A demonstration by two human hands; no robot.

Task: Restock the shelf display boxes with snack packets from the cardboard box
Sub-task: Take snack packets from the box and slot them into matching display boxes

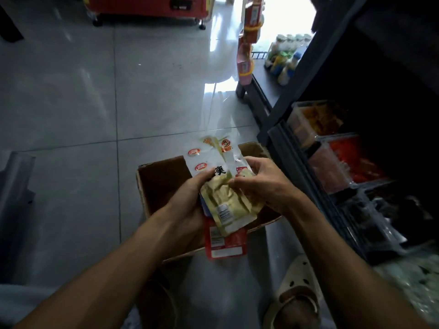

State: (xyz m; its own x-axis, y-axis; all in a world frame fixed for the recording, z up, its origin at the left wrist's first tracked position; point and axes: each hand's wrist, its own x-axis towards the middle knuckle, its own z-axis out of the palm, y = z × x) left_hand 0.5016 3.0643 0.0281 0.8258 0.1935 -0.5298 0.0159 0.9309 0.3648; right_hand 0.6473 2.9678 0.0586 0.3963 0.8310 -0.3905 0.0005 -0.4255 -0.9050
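Note:
An open brown cardboard box (156,176) sits on the grey tiled floor below me. Above it I hold a bunch of snack packets (225,200), gold and white ones on top and a red one (225,245) underneath. My left hand (190,200) grips the bunch from the left, thumb across the top. At the right edge my right hand (259,181) pinches the gold packet. Clear display boxes (332,167) with orange and red snacks stand on the dark shelf to the right.
The dark shelf unit (297,148) runs along the right side. Bottles (285,60) stand on a low shelf further back. A red cabinet on wheels (147,8) is across the floor. My sandalled foot (297,295) is near the bottom.

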